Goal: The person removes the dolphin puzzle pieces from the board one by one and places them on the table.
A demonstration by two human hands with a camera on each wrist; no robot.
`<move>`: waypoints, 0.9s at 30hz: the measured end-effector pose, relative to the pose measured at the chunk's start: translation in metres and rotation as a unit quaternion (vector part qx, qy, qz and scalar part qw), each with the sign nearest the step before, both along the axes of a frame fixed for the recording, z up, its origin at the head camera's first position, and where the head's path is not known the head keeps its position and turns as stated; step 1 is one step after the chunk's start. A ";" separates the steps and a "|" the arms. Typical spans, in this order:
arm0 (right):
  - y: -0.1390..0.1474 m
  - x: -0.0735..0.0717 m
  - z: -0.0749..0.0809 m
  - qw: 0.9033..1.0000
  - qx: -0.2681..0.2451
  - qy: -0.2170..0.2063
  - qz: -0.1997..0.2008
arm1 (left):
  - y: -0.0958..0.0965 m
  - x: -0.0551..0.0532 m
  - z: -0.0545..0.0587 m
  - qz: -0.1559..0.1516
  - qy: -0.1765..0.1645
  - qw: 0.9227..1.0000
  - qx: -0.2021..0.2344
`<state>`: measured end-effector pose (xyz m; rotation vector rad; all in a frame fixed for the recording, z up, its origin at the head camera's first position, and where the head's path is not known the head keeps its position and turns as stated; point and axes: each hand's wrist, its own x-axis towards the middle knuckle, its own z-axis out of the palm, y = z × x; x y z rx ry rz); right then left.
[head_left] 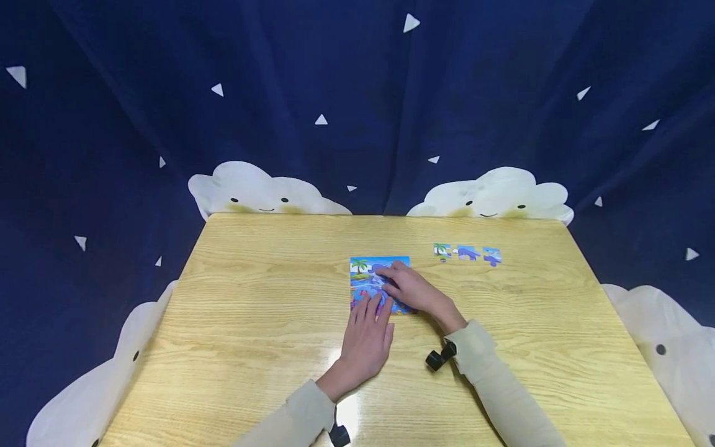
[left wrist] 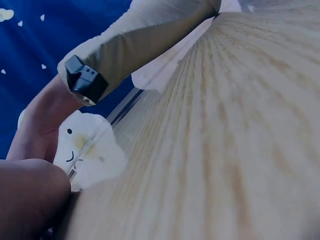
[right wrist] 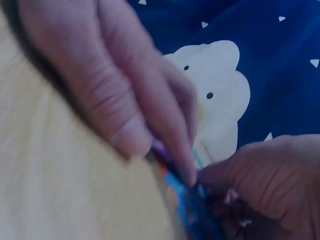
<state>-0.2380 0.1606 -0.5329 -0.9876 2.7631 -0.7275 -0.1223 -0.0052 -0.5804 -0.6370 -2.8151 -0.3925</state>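
Observation:
A square jigsaw puzzle (head_left: 359, 277) with a sea scene, a palm tree and purple sea animals lies on the table. My left hand (head_left: 365, 344) rests on its lower edge with the fingers stretched forward. From the right my right hand (head_left: 416, 290) reaches over the puzzle. Its bent thumb and index finger bracket a puzzle piece (head_left: 378, 280) at the middle of the picture. In the right wrist view the blurred left hand (right wrist: 120, 75) comes from the upper left, the right hand (right wrist: 270, 185) from the lower right. Much of the puzzle is hidden under the hands.
Three loose puzzle pieces lie in a row at the back right: a palm tree piece (head_left: 441, 249), a purple animal piece (head_left: 468, 252) and another purple-and-blue piece (head_left: 492, 256). Behind the wooden table (head_left: 268, 298) hangs a dark blue curtain (head_left: 357, 62) with white clouds.

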 end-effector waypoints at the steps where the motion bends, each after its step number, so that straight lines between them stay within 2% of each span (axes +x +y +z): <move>1: -0.002 -0.001 0.003 1.000 0.008 -0.002 0.002 | -0.001 0.000 0.000 0.001 -0.001 1.000 -0.005; 6: -0.012 -0.006 0.010 0.999 0.020 -0.012 0.022 | -0.003 -0.001 0.000 0.000 -0.010 1.000 -0.018; 12: -0.016 -0.012 0.006 0.999 -0.001 -0.017 0.038 | -0.002 0.001 0.000 0.000 -0.024 0.999 -0.024; 27: -0.023 -0.021 0.004 0.997 -0.004 -0.081 0.017 | -0.001 0.002 -0.001 -0.003 -0.019 1.000 -0.023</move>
